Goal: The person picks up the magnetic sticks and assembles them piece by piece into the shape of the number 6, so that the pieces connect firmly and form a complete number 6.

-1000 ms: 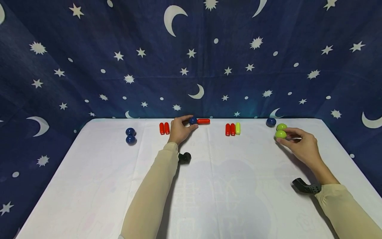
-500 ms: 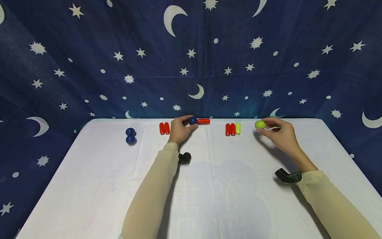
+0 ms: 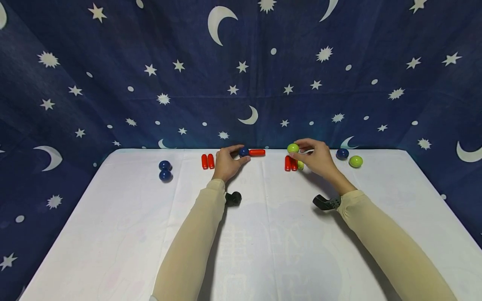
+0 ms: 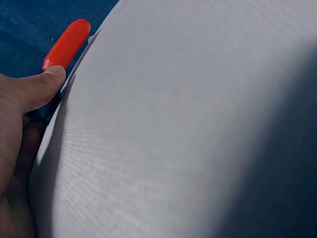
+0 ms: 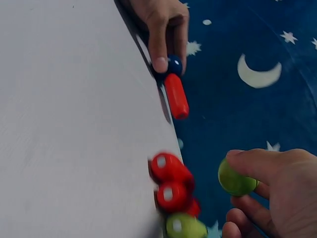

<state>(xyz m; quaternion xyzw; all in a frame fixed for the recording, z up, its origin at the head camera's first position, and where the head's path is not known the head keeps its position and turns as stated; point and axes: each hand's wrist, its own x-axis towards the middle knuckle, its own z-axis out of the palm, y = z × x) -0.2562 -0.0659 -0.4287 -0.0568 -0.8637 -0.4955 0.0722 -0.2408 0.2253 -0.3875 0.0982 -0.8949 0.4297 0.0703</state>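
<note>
At the table's back edge my left hand [image 3: 227, 163] pinches a dark blue ball [image 3: 244, 151] between thumb and fingers. A red cylinder [image 3: 257, 153] lies end-on against that ball, pointing right; it also shows in the left wrist view as a red cylinder [image 4: 68, 44] past the thumb. My right hand [image 3: 317, 157] pinches a green ball [image 3: 293, 148] by thumb and fingertips. Below that ball, two red cylinders [image 3: 288, 163] stand side by side with a yellow-green cylinder [image 3: 300, 165], which the hand partly covers. The right wrist view shows the green ball [image 5: 235, 179] beside these cylinders.
Two dark blue balls [image 3: 165, 175] sit at the left of the white table [image 3: 263, 234]. Two red cylinders [image 3: 208, 161] lie just left of my left hand. On the right are a blue ball [image 3: 342, 154] and another green ball [image 3: 355, 161]. A starry blue cloth [image 3: 180, 83] hangs behind.
My right hand has taken one green ball from the right group and carried it left, over the middle cylinders. My left hand stays in place on the blue ball.
</note>
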